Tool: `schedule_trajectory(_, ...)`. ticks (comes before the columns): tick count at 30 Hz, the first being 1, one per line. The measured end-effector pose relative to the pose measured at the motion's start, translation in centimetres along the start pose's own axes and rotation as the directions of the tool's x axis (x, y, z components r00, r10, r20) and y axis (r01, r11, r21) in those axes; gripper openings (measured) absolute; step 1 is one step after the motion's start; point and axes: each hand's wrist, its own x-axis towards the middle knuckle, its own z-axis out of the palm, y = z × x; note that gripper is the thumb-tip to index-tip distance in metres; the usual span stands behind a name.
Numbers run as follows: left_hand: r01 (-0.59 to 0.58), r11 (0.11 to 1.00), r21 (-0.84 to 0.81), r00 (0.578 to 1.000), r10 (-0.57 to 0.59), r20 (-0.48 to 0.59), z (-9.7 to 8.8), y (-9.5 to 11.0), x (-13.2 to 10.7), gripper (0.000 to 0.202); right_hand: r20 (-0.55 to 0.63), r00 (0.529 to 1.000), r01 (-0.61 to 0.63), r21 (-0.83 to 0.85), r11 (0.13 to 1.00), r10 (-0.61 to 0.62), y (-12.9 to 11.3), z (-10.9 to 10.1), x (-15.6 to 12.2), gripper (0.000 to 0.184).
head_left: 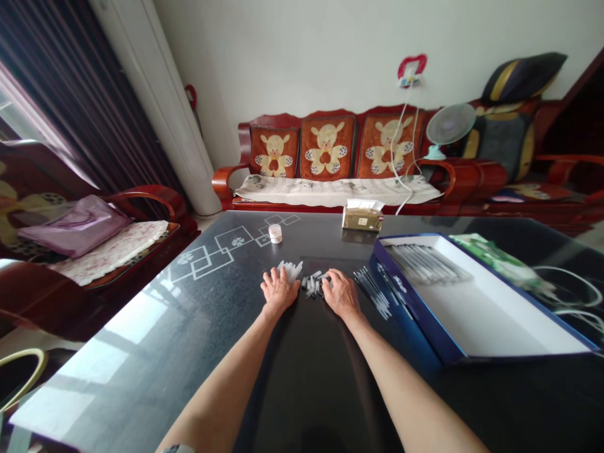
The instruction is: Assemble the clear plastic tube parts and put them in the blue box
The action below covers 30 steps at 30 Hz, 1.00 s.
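My left hand [279,290] lies palm down with its fingers spread, at the near left side of a bunch of whitish, clear tubes [292,270] that look like pen barrels. Just right of it is a small heap of short grey and white pieces [311,284], too small to name surely. My right hand [341,294] rests at the heap's right edge, fingers bent and apart, with its fingertips partly hidden. Beyond that hand lies a fan of thin dark rods [372,293], like pen refills. A dark pen [394,290] lies alongside the box.
A blue-rimmed open box [500,327] with several pens [418,263] stands on the right of the black table [198,352]. Green packaging [495,261] and a white cable [573,277] lie behind it. A small white jar [275,234] and a tissue box [362,217] stand farther back.
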Motion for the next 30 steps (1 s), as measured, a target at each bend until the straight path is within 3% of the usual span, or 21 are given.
schedule_trajectory(3,-0.044,0.999,-0.028,0.999,0.044,0.0,-0.2,0.6,-0.4,0.066,-0.028,1.0,-0.008,0.047,0.999,0.009,0.2,0.0,0.0,0.029)
schedule_trajectory(7,-0.147,0.986,-0.075,0.989,0.148,0.009,-0.6,-0.5,-0.6,0.067,-0.12,0.991,-0.046,0.137,0.99,0.062,0.9,0.4,0.2,0.03)
schedule_trajectory(11,-0.273,0.96,-0.066,0.956,0.264,-0.126,-0.7,-1.9,-0.8,0.046,-0.157,0.984,-0.059,0.169,0.984,0.086,1.2,0.8,0.4,0.03)
schedule_trajectory(14,-0.344,0.939,-0.029,0.925,0.334,-0.18,-0.8,-1.6,-1.2,0.031,-0.147,0.987,-0.046,0.163,0.986,0.07,1.2,0.7,0.4,0.029)
schedule_trajectory(21,-0.291,0.954,0.066,0.949,0.297,-0.108,-1.6,1.1,-1.9,0.017,-0.143,0.987,-0.054,0.165,0.985,0.078,0.8,0.3,0.3,0.028)
schedule_trajectory(30,-0.232,0.968,0.093,0.968,0.24,-0.079,-1.5,1.3,-1.7,0.014,-0.195,0.974,-0.055,0.274,0.96,0.112,1.1,0.1,0.4,0.028)
